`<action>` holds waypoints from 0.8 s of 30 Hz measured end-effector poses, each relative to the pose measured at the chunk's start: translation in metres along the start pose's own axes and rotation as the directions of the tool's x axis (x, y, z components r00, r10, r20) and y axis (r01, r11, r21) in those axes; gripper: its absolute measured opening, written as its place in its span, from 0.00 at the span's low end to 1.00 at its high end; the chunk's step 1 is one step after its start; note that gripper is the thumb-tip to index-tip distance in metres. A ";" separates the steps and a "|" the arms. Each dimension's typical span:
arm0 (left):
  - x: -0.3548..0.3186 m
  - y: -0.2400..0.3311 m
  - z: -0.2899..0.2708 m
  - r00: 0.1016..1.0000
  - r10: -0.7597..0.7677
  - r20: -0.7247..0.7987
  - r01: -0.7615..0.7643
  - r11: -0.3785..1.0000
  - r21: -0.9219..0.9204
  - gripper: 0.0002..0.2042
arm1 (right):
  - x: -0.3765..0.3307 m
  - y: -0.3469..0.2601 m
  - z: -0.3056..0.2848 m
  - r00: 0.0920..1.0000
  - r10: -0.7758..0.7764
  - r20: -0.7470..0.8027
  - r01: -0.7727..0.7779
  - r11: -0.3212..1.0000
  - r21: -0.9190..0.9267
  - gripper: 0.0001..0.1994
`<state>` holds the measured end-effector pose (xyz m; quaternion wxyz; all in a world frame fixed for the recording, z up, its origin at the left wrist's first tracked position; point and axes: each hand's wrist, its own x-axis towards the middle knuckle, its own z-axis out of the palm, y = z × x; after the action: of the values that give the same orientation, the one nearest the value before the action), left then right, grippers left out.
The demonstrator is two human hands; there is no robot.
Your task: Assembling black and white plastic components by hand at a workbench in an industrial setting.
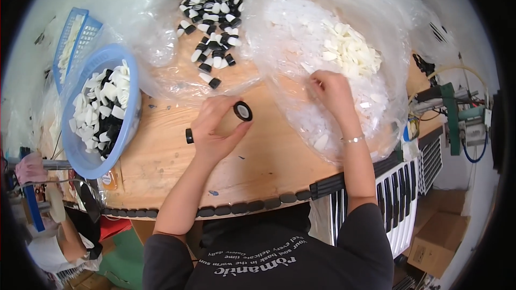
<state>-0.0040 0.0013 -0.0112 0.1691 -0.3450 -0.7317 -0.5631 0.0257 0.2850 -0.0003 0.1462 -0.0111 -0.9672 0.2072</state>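
Observation:
My left hand (212,129) is above the wooden table, thumb and forefinger closed on a black round cap (243,111) whose pale inside faces up. Beside the back of that hand is a second black cap (189,136); whether it is held or lies on the table I cannot tell. Over an open clear plastic bag (301,123), my right hand (331,92) has its fingers curled together. What they hold, if anything, is hidden. Translucent white pieces (293,19) and a heap of cream flat pieces (352,51) lie in the bag around it.
Several black-capped white pieces (215,48) form a pile at the far middle. A blue basin (95,169) of white and black pieces stands left, with a blue basket (88,35) behind. Dark strips (255,205) line the table's near edge. Another person's arm (70,239) shows lower left.

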 end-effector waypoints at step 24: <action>-0.003 0.012 0.002 0.952 0.292 -0.091 -0.275 0.948 0.161 0.24 | -0.036 -0.123 0.025 0.735 -0.366 -0.571 0.538 0.827 0.162 0.10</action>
<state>0.0070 0.0041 -0.0056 0.3146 -0.4007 -0.7028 -0.4965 0.0577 0.1598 0.0177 0.4466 0.1958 -0.8176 0.3061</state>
